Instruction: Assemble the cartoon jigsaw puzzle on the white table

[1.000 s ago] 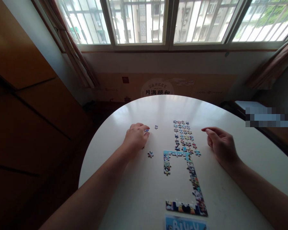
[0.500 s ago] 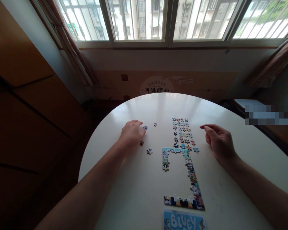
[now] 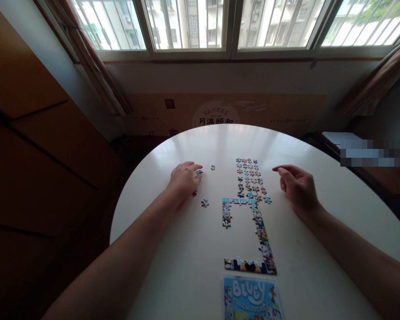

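The step in hand looks to be taking up one small, dark-blue, knobbed jigsaw piece, which lies on the round white table between the parted thumb and forefinger of the bare left hand; whether they grip it I cannot tell, and the next move seems to call for a light edge pinch. The bare right hand is loosely curled, forefinger forward (any piece inside would be hidden), beside the multicoloured loose-piece rows. The left hand partly covers a brownish piece, and the frame's lower edge cuts off the blue "BLUEY" sheet.
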`<state>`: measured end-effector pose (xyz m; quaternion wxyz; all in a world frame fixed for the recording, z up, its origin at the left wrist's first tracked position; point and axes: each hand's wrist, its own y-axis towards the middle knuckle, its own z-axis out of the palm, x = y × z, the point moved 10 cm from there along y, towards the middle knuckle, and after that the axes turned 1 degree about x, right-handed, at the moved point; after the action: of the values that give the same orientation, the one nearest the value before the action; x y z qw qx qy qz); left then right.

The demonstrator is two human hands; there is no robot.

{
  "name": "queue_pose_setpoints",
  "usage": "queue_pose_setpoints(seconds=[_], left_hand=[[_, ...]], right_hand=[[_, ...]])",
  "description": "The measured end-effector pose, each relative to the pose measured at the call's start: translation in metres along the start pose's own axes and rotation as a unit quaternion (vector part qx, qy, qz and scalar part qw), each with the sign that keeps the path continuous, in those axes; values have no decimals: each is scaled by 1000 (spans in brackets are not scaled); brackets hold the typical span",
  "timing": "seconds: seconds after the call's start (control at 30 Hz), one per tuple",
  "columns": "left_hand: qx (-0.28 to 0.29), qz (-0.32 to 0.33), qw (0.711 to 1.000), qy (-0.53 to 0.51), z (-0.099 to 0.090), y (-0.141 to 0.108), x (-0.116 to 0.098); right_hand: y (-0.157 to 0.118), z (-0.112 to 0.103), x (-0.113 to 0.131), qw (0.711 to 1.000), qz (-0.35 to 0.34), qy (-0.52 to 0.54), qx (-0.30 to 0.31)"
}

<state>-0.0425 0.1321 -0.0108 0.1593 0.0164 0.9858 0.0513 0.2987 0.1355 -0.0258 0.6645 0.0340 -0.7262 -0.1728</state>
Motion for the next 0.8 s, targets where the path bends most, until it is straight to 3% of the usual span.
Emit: queue_pose_setpoints(seconds=[0.17, 0.43, 0.8], left_hand=[[-28, 91, 995, -22, -22, -11, -22], [117, 203, 972, -13, -25, -40, -52], [225, 202, 953, 28, -12, -55, -59]], right_hand=[[0, 0, 3, 1000, -8, 12, -3], [-4, 1, 7, 1000, -20, -3, 7], [-5, 1, 12, 998, -48, -36, 17]])
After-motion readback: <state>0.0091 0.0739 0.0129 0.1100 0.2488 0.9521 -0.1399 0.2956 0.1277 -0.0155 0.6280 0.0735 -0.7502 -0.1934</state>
